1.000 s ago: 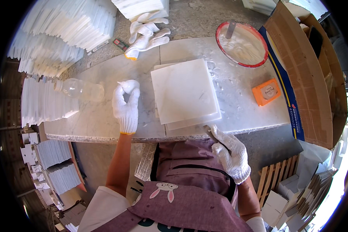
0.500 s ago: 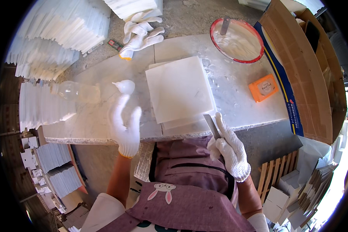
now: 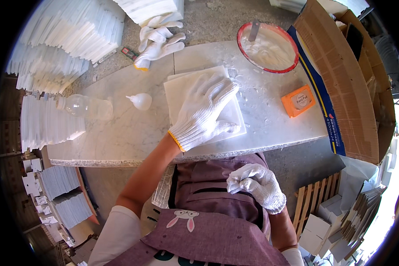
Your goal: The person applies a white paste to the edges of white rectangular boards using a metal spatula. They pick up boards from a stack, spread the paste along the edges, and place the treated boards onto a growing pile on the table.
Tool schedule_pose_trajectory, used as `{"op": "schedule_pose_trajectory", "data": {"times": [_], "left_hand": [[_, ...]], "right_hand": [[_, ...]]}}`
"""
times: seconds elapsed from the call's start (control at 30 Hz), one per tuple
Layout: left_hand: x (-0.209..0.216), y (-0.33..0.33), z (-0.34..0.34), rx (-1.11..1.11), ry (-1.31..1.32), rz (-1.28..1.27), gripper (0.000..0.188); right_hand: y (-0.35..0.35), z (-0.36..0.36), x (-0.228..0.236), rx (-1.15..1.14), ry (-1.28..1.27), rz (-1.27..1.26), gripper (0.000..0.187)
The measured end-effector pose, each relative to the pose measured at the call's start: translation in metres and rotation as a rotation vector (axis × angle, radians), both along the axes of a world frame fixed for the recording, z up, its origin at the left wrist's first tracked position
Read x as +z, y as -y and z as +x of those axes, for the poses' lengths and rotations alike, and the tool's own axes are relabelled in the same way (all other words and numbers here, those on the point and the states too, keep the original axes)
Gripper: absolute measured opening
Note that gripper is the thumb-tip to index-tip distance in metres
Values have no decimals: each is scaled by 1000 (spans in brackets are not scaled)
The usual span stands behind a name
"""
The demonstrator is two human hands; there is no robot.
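My left hand (image 3: 204, 111), in a white knit glove with a yellow cuff, lies flat with spread fingers on a white square tile (image 3: 175, 91). Beneath that tile, the edges of at least one more tile show. My right hand (image 3: 256, 186), gloved in white, is curled closed before the apron, below the table edge. The flat metal blade seen in it half a second ago is hidden now and lies nowhere else in sight. Left of the tiles rests a small white squeeze bulb (image 3: 141, 101) with a thin nozzle.
A red-rimmed bowl of white paste (image 3: 270, 48) with a metal strip in it stands at the far right. Nearer are an orange box (image 3: 298, 101) and a large cardboard carton (image 3: 341, 71). Leftward lie a clear bottle (image 3: 91, 107), spare gloves (image 3: 157, 44) and stacked white tiles (image 3: 75, 26).
My left hand has moved right, from beside the squeeze bulb onto the top tile. My right hand has drawn back toward the apron and turned, and its metal blade has gone out of sight.
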State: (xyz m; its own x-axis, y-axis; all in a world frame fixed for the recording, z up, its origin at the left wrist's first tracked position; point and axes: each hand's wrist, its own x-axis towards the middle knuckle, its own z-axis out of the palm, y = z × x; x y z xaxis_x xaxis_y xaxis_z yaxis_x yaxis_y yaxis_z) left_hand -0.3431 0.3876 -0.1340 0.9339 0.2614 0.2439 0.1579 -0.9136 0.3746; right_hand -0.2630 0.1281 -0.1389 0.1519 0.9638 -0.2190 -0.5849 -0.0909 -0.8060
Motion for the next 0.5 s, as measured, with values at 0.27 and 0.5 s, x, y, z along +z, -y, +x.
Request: {"op": "schedule_pose_trajectory", "data": {"times": [0.27, 0.5], "left_hand": [[-12, -12, -4, -82, 164, -53, 56], [1, -17, -22, -167, 97, -161, 55]], "right_hand": [[1, 14, 8, 13, 0, -122, 24], [2, 26, 5, -282, 71, -195, 24]]}}
